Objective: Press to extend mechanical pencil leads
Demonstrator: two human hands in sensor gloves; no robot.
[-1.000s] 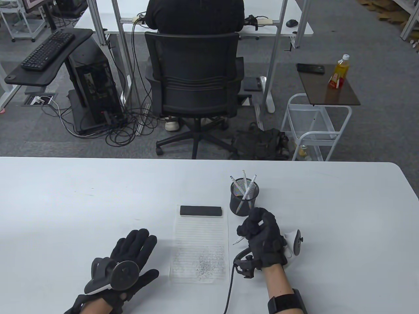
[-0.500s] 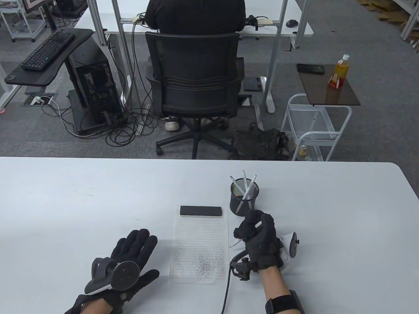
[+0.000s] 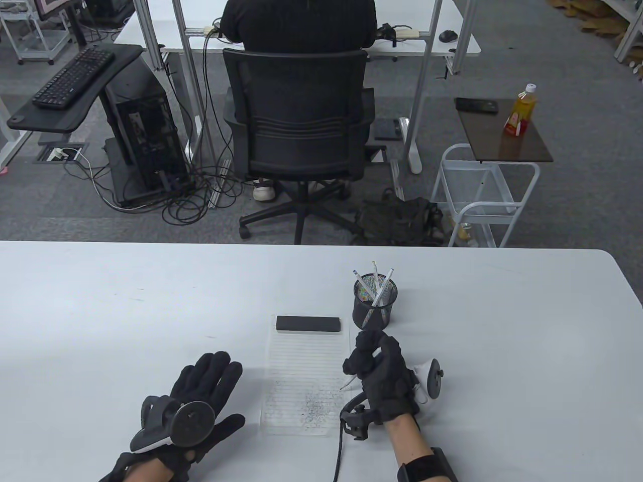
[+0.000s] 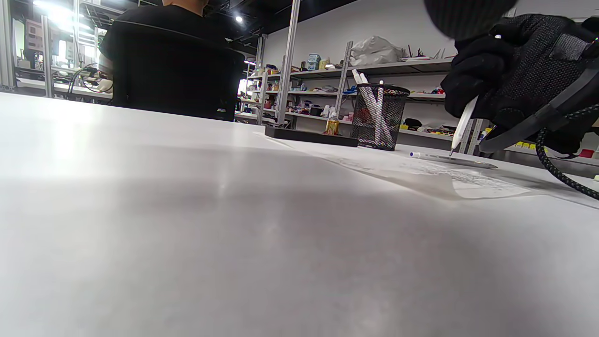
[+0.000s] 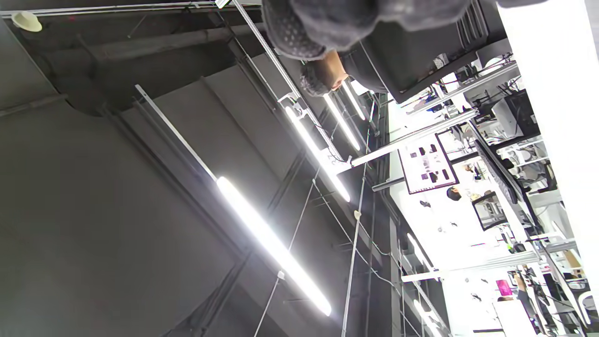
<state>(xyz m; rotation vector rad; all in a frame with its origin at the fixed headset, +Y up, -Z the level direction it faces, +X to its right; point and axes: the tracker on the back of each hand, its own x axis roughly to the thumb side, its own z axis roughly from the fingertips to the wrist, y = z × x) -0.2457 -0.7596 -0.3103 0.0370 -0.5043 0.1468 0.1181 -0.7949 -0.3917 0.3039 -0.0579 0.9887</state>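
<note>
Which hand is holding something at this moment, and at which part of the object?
The right hand grips a white mechanical pencil around its upper barrel, tip pointing down near the paper. The left hand holds nothing; it rests flat on the table.

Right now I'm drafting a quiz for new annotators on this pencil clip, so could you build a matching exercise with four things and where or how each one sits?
Things:
1. right hand
2. left hand
3. black bar
4. mesh cup

States:
A. lies flat on the table, fingers spread
B. stands beyond the paper's right corner, pencils inside
C. grips a white pencil, tip down at the lined paper
D. lies across the paper's far end

Pairs: 1-C, 2-A, 3-D, 4-B
</note>
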